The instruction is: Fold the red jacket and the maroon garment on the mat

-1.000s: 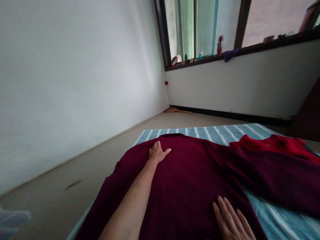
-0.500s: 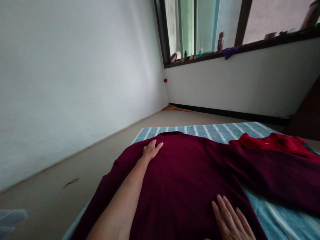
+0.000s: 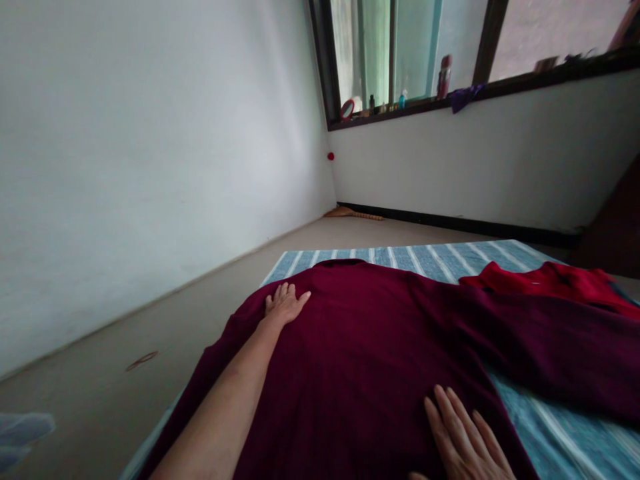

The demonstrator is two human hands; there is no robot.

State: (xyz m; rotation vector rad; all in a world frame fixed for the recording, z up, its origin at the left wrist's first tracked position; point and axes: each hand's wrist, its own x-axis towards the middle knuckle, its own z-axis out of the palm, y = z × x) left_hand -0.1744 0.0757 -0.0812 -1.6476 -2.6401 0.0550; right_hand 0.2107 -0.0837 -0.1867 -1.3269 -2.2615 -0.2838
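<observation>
Lying beside maroon garment point(image 3: 380, 360), red cloth point(image 3: 550, 281), striped mat point(image 3: 440, 257), windowsill bottles point(image 3: 444, 75)

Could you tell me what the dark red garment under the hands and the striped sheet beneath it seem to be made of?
The maroon garment looks like a soft matte knit, probably cotton or a blend: it drapes limply with shallow folds and no sheen. The striped sheet appears to be woven cotton, flat and dull, with blue and white stripes. Both hands, left hand and right hand, lie flat on the garment.

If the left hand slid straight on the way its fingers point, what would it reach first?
The left hand lies flat on the maroon garment, fingers pointing up and right. It would probably cross more maroon cloth, then the striped mat; depth is unclear.
</observation>
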